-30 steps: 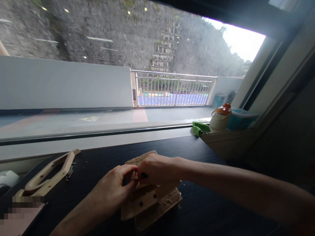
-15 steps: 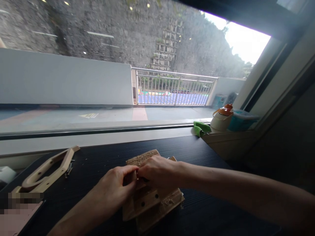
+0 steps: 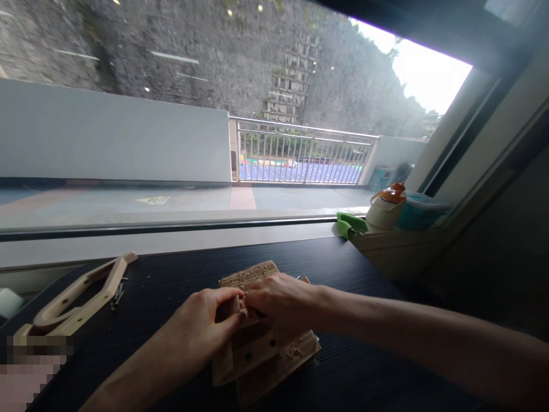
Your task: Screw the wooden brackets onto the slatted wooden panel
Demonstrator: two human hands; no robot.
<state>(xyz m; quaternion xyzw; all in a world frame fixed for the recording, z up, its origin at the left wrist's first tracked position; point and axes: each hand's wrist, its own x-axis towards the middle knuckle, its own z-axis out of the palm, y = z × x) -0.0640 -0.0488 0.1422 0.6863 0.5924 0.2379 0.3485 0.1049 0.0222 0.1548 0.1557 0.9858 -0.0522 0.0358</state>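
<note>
Our left hand (image 3: 206, 320) gripping a wooden assembly (image 3: 260, 351) set in from the tabletop's (image 3: 160, 300) far edge, our right hand (image 3: 278, 300) curled over it, grip hidden, cannot tell, wooden frame (image 3: 96, 309) near left edge.

The person's left hand's grip (image 3: 203, 320) and right hand's grip (image 3: 281, 300) meet at the fingertips over a pale wooden piece with two dark round holes (image 3: 259, 356); whatever is pinched there is hidden. Beneath it lies a crumb-strewn flat brown slab (image 3: 295, 357) on the black wood-grained surface (image 3: 167, 286). Off to the left, thin silvery metal screws (image 3: 119, 294) lie just beside a pale looped wooden frame (image 3: 105, 296). Beyond the far right corner, a crumpled green cloth (image 3: 349, 224) sits near a cream bottle with an orange lid (image 3: 384, 216).
</note>
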